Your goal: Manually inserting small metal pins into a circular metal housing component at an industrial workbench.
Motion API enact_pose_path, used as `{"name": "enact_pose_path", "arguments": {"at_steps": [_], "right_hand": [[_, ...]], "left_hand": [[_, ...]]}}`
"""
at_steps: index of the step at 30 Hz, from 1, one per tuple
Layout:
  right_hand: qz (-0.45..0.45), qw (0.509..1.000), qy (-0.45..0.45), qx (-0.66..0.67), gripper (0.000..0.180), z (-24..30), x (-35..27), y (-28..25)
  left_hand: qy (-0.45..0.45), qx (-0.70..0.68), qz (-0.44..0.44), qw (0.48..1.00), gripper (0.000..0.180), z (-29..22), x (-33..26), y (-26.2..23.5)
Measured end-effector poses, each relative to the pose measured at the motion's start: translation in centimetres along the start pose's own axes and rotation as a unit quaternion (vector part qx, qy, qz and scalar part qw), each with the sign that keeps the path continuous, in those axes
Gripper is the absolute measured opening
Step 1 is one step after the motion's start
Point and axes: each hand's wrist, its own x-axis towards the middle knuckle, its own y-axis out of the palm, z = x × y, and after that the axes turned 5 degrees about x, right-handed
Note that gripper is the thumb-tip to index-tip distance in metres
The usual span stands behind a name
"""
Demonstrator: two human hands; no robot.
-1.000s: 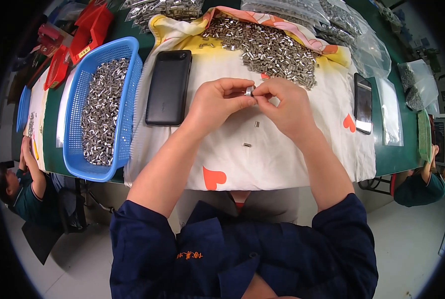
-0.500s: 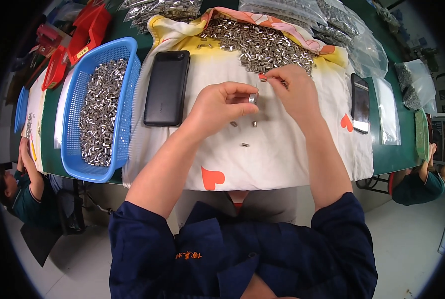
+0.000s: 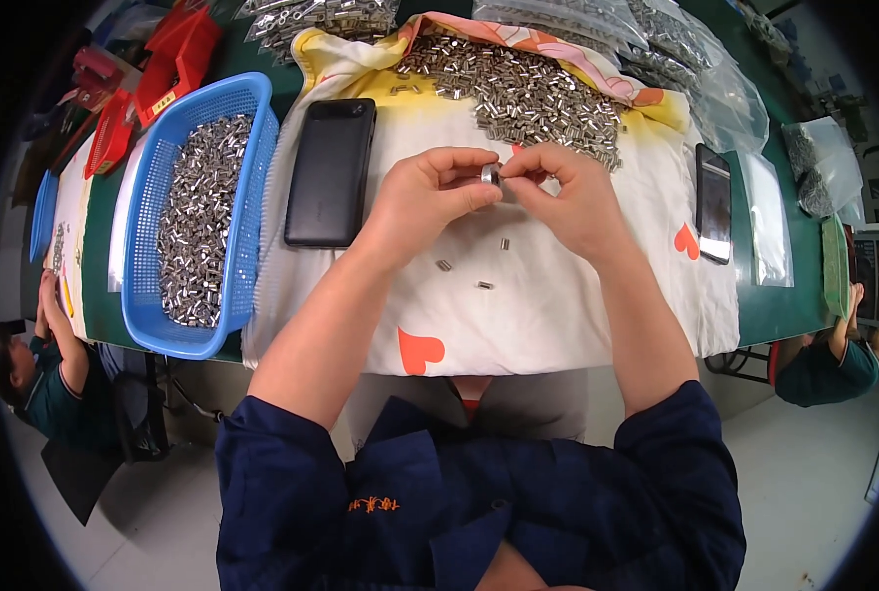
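Note:
Over the white cloth [image 3: 577, 325], my left hand [image 3: 430, 197] pinches a short, round silver metal piece [image 3: 489, 173] between thumb and fingers. My right hand [image 3: 573, 197] meets it from the right, fingertips closed against its face; whatever they hold is hidden. Below the hands lie three small metal sleeves: one sleeve [image 3: 505, 243] under the fingers, another sleeve [image 3: 444, 265] to its left, and a third sleeve [image 3: 484, 285] nearest me. Beyond my hands spreads a big heap of such sleeves [image 3: 533, 94].
On the left stands a blue plastic basket [image 3: 136, 266] full of metal sleeves, beside a black phone-like slab [image 3: 329, 172]. A phone [image 3: 712, 202] lies at the cloth's right edge. Bags of metal parts [image 3: 676, 49] line the back. Co-workers sit at both sides.
My right hand has moved left and down from near the heap, bringing its fingertips to the round piece. My left hand has shifted slightly left. One loose sleeve has moved nearer me and left.

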Motion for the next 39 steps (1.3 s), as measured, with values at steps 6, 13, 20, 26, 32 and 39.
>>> {"name": "enact_pose_path", "arguments": {"at_steps": [6, 13, 20, 26, 32, 39], "right_hand": [[-0.005, 0.991, -0.089, -0.099, 0.008, -0.1, -0.4, 0.3], [0.015, 0.997, -0.041, -0.068, 0.009, 0.2, -0.5, -0.1], [0.076, 0.995, 0.055, -0.028, 0.011, 0.1, 0.2, -1.6], [0.001, 0.955, 0.030, -0.294, 0.010, -0.9, 0.1, -3.8], [0.020, 0.930, -0.028, -0.366, 0.010, -1.1, 0.0, -2.0], [0.034, 0.998, 0.025, -0.047, 0.006, 0.9, -0.3, -0.8]], "left_hand": [[0.014, 0.021, 0.006, 1.000, 0.031, 0.1, 0.0, 0.0], [0.023, 0.034, 0.002, 0.999, 0.031, 0.1, -0.1, 0.2], [-0.012, 0.075, 0.016, 0.997, 0.031, -0.3, -0.4, 0.5], [0.005, 0.077, 0.027, 0.997, 0.029, -0.2, -0.2, 0.8], [0.011, 0.059, 0.027, 0.998, 0.028, -0.1, -0.1, 0.4], [0.010, -0.001, 0.022, 1.000, 0.032, -0.1, 0.0, -0.1]]}}
